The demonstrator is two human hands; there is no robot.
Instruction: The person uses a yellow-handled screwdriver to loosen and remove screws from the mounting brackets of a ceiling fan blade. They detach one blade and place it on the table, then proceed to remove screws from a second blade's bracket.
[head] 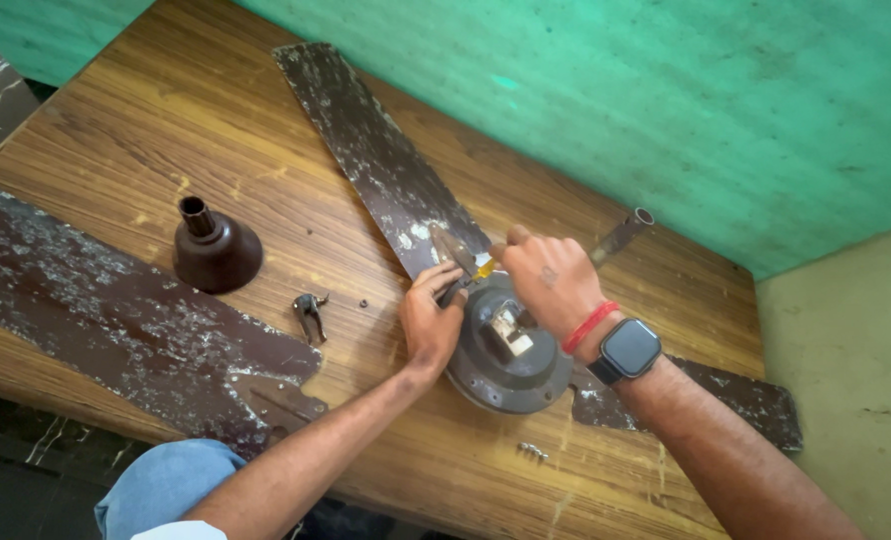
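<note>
I see both hands meeting at the far rim of the fan motor [506,350], which lies flat on the table [146,130] right in front of me. My right hand [551,280] is closed round a yellow-handled screwdriver [473,272] whose shaft slants down and left toward the root of the blade [376,150]; that blade's long axis runs away up-left. My left hand [428,318] is curled, fingertips pinching at the tool's tip beside the rim; what it grips I cannot tell. The motor is dull grey metal, round and domed; the blades are brown, flaking and scuffed; the table is streaked wood grain.
</note>
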